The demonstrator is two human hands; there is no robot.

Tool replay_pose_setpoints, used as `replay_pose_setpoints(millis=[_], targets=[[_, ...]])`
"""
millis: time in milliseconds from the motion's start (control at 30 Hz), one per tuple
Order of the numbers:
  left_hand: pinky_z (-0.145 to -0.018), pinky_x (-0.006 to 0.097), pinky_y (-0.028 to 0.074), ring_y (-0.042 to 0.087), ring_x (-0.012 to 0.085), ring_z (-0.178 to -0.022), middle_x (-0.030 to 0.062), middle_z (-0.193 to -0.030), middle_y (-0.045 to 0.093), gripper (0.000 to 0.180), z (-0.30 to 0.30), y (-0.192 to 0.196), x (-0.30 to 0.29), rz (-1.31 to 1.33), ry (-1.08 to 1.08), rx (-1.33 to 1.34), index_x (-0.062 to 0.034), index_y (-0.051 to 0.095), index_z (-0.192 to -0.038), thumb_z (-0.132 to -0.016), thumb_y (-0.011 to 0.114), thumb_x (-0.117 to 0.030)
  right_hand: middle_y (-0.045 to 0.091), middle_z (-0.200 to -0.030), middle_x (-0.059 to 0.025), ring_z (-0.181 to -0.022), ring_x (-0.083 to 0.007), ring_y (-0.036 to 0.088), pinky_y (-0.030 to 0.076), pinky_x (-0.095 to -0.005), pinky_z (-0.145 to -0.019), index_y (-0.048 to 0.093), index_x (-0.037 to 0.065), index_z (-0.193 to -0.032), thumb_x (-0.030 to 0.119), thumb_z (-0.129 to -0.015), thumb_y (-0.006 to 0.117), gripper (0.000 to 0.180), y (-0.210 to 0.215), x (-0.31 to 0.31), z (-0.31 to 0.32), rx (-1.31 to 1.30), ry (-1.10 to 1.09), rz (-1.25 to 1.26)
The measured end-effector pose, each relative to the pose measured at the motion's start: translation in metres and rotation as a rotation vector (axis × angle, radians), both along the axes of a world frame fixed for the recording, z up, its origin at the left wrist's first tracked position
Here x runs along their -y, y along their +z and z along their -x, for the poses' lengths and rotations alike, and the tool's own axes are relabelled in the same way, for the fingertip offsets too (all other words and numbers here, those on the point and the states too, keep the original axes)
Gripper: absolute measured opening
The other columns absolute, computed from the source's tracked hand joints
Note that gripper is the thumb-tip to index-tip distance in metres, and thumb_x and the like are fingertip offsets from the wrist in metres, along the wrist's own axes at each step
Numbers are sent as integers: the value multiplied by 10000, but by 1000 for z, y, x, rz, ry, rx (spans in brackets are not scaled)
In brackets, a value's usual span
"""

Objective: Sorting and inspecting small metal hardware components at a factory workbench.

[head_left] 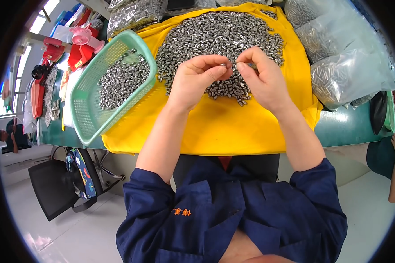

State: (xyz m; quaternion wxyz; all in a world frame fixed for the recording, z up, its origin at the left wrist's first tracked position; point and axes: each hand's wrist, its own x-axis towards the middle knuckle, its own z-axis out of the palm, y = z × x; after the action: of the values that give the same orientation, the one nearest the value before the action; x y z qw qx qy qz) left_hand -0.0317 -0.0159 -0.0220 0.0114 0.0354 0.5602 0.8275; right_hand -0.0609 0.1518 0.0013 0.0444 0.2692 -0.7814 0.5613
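Observation:
Over a heap of small shiny metal cylinders [219, 35], both hands are held close together with their fingertips pinched. A small metal part shows at the thumb and forefinger of my left hand [193, 81], which is closed. My right hand [267, 83], closed too, pinches at another tiny metal piece, partly covered by the fingertips. The heap lies on a yellow cloth [232, 131]. To the left, a green plastic basket [85, 116] stands tilted in view and contains more of the same cylinders [123, 81].
Clear plastic bags [355, 74] of metal parts line the right side; more bagged parts [134, 17] sit at the back left. A pink fan [84, 36] and red bins [80, 56] stand beyond the basket. A black chair [52, 188] is at lower left. Other people appear at both edges.

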Motion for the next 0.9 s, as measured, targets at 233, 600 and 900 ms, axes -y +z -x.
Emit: replay_pose_setpoints(millis=[233, 600, 900], targets=[[-734, 298, 506, 615, 176, -778, 87, -859, 623, 141, 1, -2, 0, -52, -61, -24, -6, 582, -940, -799, 572, -3, 559, -695, -60, -566, -141, 509, 413, -259, -527, 506, 37, -823, 100, -789, 529, 75, 5, -2, -1, 30, 80, -27], [-711, 274, 506, 619, 172, -751, 96, -829, 628, 124, 0, -1, -1, 50, -13, -62, 2, 594, -907, -783, 589, 13, 525, -643, -79, -520, -185, 506, 401, -276, -494, 496, 44, -811, 86, -784, 531, 61, 5, -1, -3, -28, 88, -79], [-690, 226, 499, 610, 127, -745, 69, -803, 633, 103, -1, 2, 0, 176, 20, -67, 9, 620, -848, -746, 631, 14, 546, -703, -115, -664, -305, 540, 417, -380, -567, 469, 46, -796, 80, -784, 497, 47, 5, 0, -5, -162, 92, -172]])
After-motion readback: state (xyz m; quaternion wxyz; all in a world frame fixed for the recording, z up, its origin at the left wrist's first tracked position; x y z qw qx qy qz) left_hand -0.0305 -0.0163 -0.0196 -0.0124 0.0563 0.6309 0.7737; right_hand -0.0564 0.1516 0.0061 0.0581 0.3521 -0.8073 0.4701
